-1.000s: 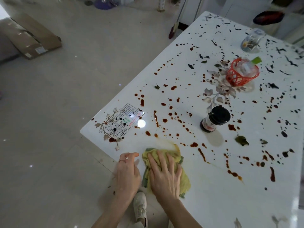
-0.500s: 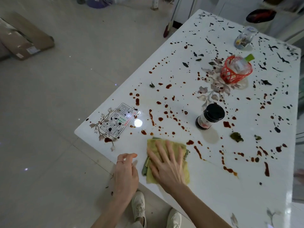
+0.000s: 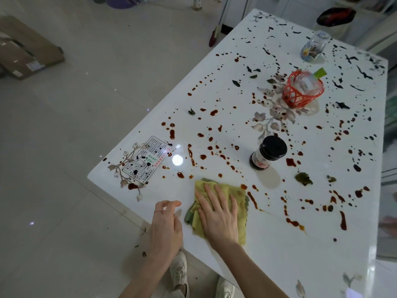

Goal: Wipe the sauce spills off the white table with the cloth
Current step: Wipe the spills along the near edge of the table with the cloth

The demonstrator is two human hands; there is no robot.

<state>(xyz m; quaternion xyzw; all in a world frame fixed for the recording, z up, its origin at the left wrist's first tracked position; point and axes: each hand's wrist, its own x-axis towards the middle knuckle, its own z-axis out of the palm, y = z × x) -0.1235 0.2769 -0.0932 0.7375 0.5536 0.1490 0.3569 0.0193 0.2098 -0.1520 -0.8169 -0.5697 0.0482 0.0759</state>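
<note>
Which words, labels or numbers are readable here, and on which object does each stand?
No text can be read.
White printed card: print too small.
Black-lidded glass jar: label blurred.
Brown cardboard box on the floor: sticker too small.

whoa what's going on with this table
A person is wiping sauce spills off the white table. The right hand presses flat on a yellow cloth near the front edge; the left hand sits at the edge beside it, holding nothing. The area by the cloth looks clean; spots cover the rest, around the black-lidded jar and red basket.
</note>
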